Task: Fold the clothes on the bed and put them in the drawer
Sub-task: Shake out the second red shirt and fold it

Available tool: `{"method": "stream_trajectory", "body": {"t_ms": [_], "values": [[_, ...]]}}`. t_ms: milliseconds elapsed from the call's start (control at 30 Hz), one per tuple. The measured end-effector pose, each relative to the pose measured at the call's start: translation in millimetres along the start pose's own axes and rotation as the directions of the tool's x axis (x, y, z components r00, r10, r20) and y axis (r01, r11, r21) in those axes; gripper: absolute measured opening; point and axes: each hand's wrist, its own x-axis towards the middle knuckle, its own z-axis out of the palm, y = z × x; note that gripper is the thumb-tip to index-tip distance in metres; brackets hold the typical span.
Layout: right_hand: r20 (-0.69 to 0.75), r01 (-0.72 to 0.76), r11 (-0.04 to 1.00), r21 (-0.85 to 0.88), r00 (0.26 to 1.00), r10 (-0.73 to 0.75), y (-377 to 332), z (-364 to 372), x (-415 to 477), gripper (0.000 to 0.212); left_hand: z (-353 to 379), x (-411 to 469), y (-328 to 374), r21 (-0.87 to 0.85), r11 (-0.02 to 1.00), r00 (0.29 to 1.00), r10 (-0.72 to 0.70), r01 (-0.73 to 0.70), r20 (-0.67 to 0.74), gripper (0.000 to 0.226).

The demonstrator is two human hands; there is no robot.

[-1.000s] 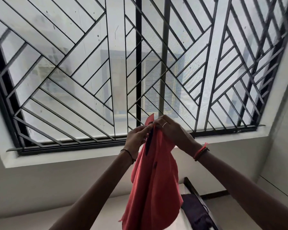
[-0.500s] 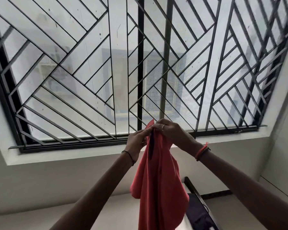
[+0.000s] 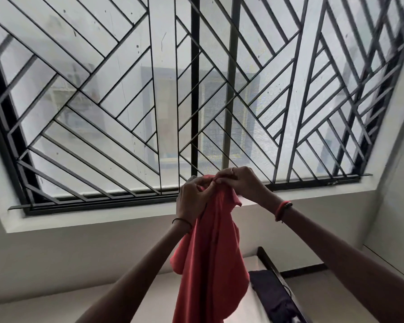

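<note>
Head view: left hand, right hand pinch garment.

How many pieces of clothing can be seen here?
2. A red garment hangs from the left hand and right hand; a dark garment lies at lower right. Others may be hidden.

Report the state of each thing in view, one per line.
Coral-red fabric garment: held up, hanging bunched, not yet folded.
Left hand: grips the garment's top edge.
Right hand: pinches the garment's top edge, close beside the left hand.
Dark cloth: lies crumpled at lower right, untouched.
</note>
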Motion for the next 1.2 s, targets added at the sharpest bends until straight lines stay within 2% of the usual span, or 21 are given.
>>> {"method": "stream_trajectory", "body": {"t_ms": [200,367,433,533,633,767,867,900,1033,1100,1200], "values": [[0.096,-0.131,0.973,0.190,0.989,0.115,-5,-4,4,0.023,3,0,-4,-0.021,0.998,0.998,-0.065,0.065,-0.024,0.018],[0.140,-0.162,0.962,0.220,0.981,0.133,-3,-3,2,0.020,6,-1,-9,-0.033,0.991,0.992,-0.129,0.130,0.011,0.017],[0.107,-0.152,0.957,0.248,0.986,0.129,-2,0,2,0.025,7,-1,-5,-0.087,0.986,0.989,-0.142,0.146,0.047,0.015],[0.069,-0.189,0.924,0.332,0.982,0.176,-1,4,1,0.018,6,4,2,-0.271,0.941,0.976,-0.172,0.203,0.136,0.015],[0.098,-0.312,0.819,0.482,0.948,0.304,0,2,1,0.020,0,7,3,-0.335,0.911,0.964,-0.183,0.241,0.194,0.016],[0.149,-0.404,0.574,0.713,0.886,0.439,4,6,-1,0.022,-4,9,5,-0.335,0.912,0.962,-0.171,0.236,0.212,0.015],[0.151,-0.360,0.424,0.831,0.880,0.451,6,8,0,0.058,-6,15,9,-0.323,0.923,0.966,-0.144,0.210,0.216,0.016],[0.138,-0.332,0.399,0.855,0.886,0.442,6,8,0,0.057,-7,16,11,-0.309,0.931,0.969,-0.133,0.195,0.209,0.017],[0.159,-0.258,0.222,0.940,0.910,0.384,0,9,-2,0.027,-8,21,15,-0.167,0.982,0.979,-0.059,0.092,0.196,0.019],[0.188,-0.272,0.183,0.945,0.907,0.377,-3,7,-2,0.021,-7,21,17,-0.119,0.992,0.983,-0.017,0.039,0.181,0.017],[0.225,-0.376,0.279,0.884,0.863,0.452,-6,5,2,0.017,-3,19,17,-0.105,0.994,0.992,0.024,-0.011,0.126,0.014]]}}
